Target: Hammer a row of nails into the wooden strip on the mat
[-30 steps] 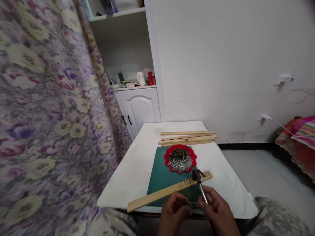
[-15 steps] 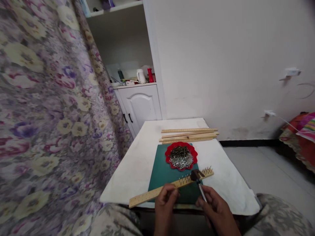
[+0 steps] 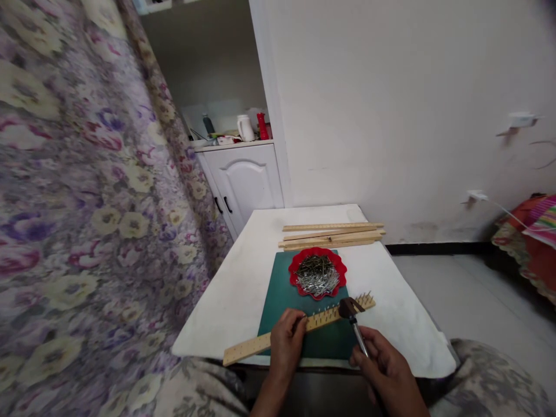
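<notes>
A narrow wooden strip [image 3: 247,349] lies at a slant across the green mat [image 3: 278,278], with rows of nails [image 3: 330,314] standing in its right half and small marks on its left. My left hand [image 3: 287,336] is at the strip's middle, fingers pinched together at its upper edge; whatever is between the fingertips is too small to make out. In my right hand [image 3: 380,362] is a claw hammer [image 3: 357,331], gripped by its metal handle. The dark hammer head hovers over or beside the nails near the strip's right part.
Behind the strip, a red scalloped dish [image 3: 292,272] full of loose nails [image 3: 319,275] sits on the mat. Several wooden strips [image 3: 332,237] lie at the back of the white-covered table [image 3: 217,313]. A floral curtain [image 3: 108,231] hangs at the left; a white cabinet [image 3: 247,179] stands behind.
My left hand has moved up onto the strip, its fingertips now at the upper edge beside the nails. The hammer stays near the same spot. The view has shifted slightly.
</notes>
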A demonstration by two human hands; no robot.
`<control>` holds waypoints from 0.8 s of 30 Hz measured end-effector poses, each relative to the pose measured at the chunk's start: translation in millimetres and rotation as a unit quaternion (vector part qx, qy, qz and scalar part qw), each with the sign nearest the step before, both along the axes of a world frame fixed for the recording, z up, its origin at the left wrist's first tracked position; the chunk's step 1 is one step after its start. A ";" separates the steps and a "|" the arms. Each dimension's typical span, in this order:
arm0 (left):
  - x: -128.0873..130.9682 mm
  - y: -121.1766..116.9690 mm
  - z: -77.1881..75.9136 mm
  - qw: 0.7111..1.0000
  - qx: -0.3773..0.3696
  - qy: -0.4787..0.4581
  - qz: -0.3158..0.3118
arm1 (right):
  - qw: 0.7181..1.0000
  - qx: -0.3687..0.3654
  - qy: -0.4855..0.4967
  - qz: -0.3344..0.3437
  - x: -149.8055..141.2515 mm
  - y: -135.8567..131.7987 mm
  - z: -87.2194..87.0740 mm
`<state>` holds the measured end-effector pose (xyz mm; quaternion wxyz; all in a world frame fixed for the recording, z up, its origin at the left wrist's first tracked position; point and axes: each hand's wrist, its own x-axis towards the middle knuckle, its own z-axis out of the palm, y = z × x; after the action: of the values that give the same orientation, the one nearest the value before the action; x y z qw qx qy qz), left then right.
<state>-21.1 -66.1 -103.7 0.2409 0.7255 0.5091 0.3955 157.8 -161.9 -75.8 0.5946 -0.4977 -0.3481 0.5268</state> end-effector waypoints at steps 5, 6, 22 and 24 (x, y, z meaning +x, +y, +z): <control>0.1 2.8 -0.2 1.000 0.005 0.010 0.001 | 1.000 0.007 0.011 0.011 -2.0 -0.1 1.7; 0.2 3.1 -0.5 1.000 0.007 0.012 0.000 | 1.000 0.009 0.014 0.012 -2.5 -0.1 2.1; 0.1 3.0 -3.7 1.000 0.004 0.029 -0.004 | 0.988 0.053 -0.024 0.146 -23.8 24.4 18.8; -0.7 3.4 -5.4 1.000 -0.007 0.027 -0.005 | 0.987 0.061 -0.043 0.141 -30.6 28.9 13.0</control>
<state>-21.8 -62.7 -109.2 0.2336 0.7369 0.5146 0.3709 127.1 -133.0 -62.8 0.5287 -0.4282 -0.4714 0.5611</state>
